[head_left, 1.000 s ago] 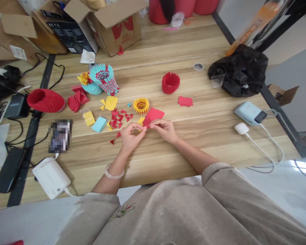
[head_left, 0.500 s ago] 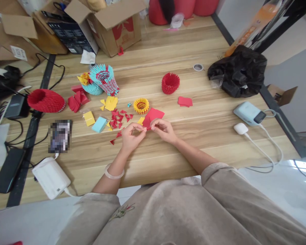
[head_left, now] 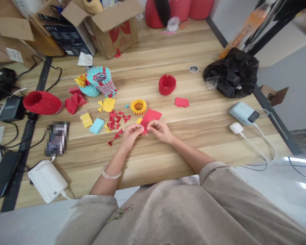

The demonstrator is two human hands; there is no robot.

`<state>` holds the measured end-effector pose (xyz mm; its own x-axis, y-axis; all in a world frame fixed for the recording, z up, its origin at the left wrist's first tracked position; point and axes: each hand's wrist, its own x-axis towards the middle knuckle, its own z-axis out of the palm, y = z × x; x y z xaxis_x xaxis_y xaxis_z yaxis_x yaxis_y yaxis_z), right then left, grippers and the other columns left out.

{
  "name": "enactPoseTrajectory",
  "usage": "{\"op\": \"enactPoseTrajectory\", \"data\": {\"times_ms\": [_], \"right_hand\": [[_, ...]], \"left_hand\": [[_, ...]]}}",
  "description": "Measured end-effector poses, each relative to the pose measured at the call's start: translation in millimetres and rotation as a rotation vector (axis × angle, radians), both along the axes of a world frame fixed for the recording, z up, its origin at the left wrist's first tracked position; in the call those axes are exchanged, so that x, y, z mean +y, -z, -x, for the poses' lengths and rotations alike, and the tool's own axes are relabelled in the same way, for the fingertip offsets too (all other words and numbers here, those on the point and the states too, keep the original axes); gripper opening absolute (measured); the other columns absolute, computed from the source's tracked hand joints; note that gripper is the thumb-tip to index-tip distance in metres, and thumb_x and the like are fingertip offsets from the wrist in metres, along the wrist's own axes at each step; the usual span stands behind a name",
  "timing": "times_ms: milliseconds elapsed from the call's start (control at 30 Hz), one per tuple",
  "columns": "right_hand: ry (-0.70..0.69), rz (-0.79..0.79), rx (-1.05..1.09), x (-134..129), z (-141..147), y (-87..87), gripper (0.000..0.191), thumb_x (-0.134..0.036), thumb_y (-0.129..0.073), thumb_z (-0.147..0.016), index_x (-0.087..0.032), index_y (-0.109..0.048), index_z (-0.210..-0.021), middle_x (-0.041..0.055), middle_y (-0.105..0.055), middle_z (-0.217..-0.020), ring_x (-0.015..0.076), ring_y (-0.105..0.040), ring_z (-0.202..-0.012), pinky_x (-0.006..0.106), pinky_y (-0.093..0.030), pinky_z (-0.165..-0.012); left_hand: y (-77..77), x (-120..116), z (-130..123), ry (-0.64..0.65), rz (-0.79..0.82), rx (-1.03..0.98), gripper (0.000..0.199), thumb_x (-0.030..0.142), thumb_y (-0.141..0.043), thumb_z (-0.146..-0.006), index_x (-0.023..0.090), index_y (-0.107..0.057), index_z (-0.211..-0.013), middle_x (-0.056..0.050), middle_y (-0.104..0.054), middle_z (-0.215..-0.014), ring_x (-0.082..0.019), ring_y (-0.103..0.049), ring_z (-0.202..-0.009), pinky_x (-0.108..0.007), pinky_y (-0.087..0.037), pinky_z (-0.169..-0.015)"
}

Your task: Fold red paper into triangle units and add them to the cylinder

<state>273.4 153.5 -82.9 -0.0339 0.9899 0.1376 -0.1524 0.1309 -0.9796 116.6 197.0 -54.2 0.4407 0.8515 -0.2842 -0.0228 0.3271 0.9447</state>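
Observation:
My left hand (head_left: 131,135) and my right hand (head_left: 161,131) meet at the fingertips, each pinching a small piece of red paper (head_left: 145,131), mostly hidden by the fingers. Just beyond them lie red paper sheets (head_left: 152,116), with a bit of yellow paper (head_left: 139,120) beside. Folded red triangles (head_left: 114,120) are scattered left of my left hand. A yellow and red ring of folded paper (head_left: 138,107) sits behind the sheets. Farther back stands a red folded-paper bowl (head_left: 167,85), with a small stack of red paper (head_left: 182,102) to its right.
At left are a blue and red paper vase (head_left: 105,83), a red paper vessel (head_left: 42,102), blue paper (head_left: 97,126), yellow paper (head_left: 86,120), a phone (head_left: 57,139) and a white power bank (head_left: 48,181). A black bag (head_left: 232,75) and a light-blue power bank (head_left: 242,113) lie right. Cardboard boxes (head_left: 114,32) stand behind.
The view has shifted slightly. Both hands stay fingertip to fingertip on the small red paper, with the fingers slightly rearranged around it.

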Motion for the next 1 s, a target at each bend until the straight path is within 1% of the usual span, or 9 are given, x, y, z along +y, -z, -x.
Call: {"op": "enactPoseTrajectory", "data": {"times_ms": [133, 267, 467, 567, 667, 767, 833, 933, 1000], "right_hand": [[0.013, -0.004, 0.045, 0.9, 0.0, 3.6, 0.028, -0.042, -0.069, -0.076, -0.016, -0.059, -0.075, 0.0019, -0.065, -0.068, 0.0135, -0.065, -0.064, 0.027, -0.052, -0.065], [0.122, -0.137, -0.141, 1.8, -2.2, 3.7, 0.021, -0.038, -0.069, -0.077, -0.017, -0.066, -0.076, 0.0048, -0.068, -0.077, 0.0136, -0.065, -0.071, 0.028, -0.053, -0.07], [0.076, -0.249, -0.284, 1.5, -4.2, 1.0, 0.031, -0.039, -0.075, -0.072, -0.018, -0.069, -0.094, 0.0086, -0.07, -0.095, 0.0156, -0.064, -0.083, 0.028, -0.051, -0.074], [0.071, -0.227, -0.301, 1.6, -4.0, 2.5, 0.031, -0.039, -0.076, -0.071, -0.018, -0.068, -0.093, 0.0084, -0.07, -0.095, 0.0155, -0.064, -0.083, 0.029, -0.051, -0.075], [0.057, -0.169, -0.228, 1.7, -3.9, 3.9, 0.031, -0.041, -0.075, -0.071, -0.018, -0.068, -0.092, 0.0077, -0.07, -0.094, 0.0161, -0.065, -0.085, 0.03, -0.052, -0.078], [0.086, -0.108, -0.118, 0.9, -4.0, 3.7, 0.026, -0.04, -0.069, -0.076, -0.018, -0.07, -0.089, 0.0064, -0.072, -0.09, 0.016, -0.067, -0.085, 0.03, -0.054, -0.08], [0.129, -0.073, -0.09, -0.3, -3.9, 3.3, 0.023, -0.038, -0.066, -0.079, -0.017, -0.07, -0.086, 0.0054, -0.073, -0.082, 0.0152, -0.068, -0.078, 0.029, -0.055, -0.076], [0.178, -0.041, -0.135, -2.0, -4.1, 3.7, 0.022, -0.037, -0.065, -0.079, -0.016, -0.071, -0.083, 0.0043, -0.073, -0.076, 0.0147, -0.068, -0.068, 0.027, -0.056, -0.069], [0.193, -0.058, -0.207, -2.6, -4.9, 4.4, 0.023, -0.038, -0.065, -0.079, -0.017, -0.072, -0.084, 0.0046, -0.073, -0.079, 0.0153, -0.068, -0.069, 0.027, -0.056, -0.068]], "left_hand": [[-1.2, 2.2, 1.1, 0.027, 0.125, -0.015, 0.027, 0.029, -0.081, -0.053, 0.014, -0.063, -0.066, 0.0, -0.065, -0.062, -0.013, -0.066, -0.056, -0.023, -0.049, -0.055], [-4.4, 2.2, -0.3, 0.049, 0.156, -0.023, 0.03, 0.028, -0.083, -0.049, 0.014, -0.063, -0.068, 0.0, -0.067, -0.061, -0.014, -0.067, -0.059, -0.023, -0.051, -0.058], [-4.3, 2.1, -1.1, -0.06, 0.182, -0.055, 0.042, 0.028, -0.087, -0.045, 0.015, -0.066, -0.078, -0.001, -0.071, -0.07, -0.012, -0.066, -0.061, -0.022, -0.053, -0.06], [-2.5, 2.3, -0.3, -0.048, 0.178, -0.046, 0.044, 0.029, -0.088, -0.043, 0.015, -0.068, -0.079, -0.002, -0.071, -0.071, -0.012, -0.067, -0.063, -0.023, -0.054, -0.059], [-1.8, 3.6, 1.1, -0.072, 0.184, -0.039, 0.042, 0.028, -0.089, -0.041, 0.015, -0.069, -0.076, -0.002, -0.071, -0.069, -0.011, -0.065, -0.058, -0.022, -0.053, -0.056], [-2.7, 5.5, 3.6, -0.06, 0.221, -0.025, 0.036, 0.03, -0.087, -0.046, 0.015, -0.071, -0.075, -0.003, -0.071, -0.065, -0.011, -0.065, -0.056, -0.019, -0.051, -0.053], [-3.9, 6.4, 5.1, -0.015, 0.259, -0.012, 0.032, 0.033, -0.086, -0.05, 0.015, -0.072, -0.072, -0.005, -0.071, -0.067, -0.012, -0.066, -0.058, -0.02, -0.052, -0.054], [-4.7, 6.6, 6.2, 0.038, 0.292, 0.005, 0.03, 0.035, -0.085, -0.051, 0.015, -0.072, -0.069, -0.008, -0.073, -0.071, -0.013, -0.066, -0.058, -0.023, -0.054, -0.055], [-4.0, 6.8, 6.7, 0.054, 0.289, 0.007, 0.028, 0.035, -0.084, -0.052, 0.015, -0.072, -0.069, -0.009, -0.073, -0.072, -0.014, -0.066, -0.057, -0.025, -0.055, -0.055]]}}
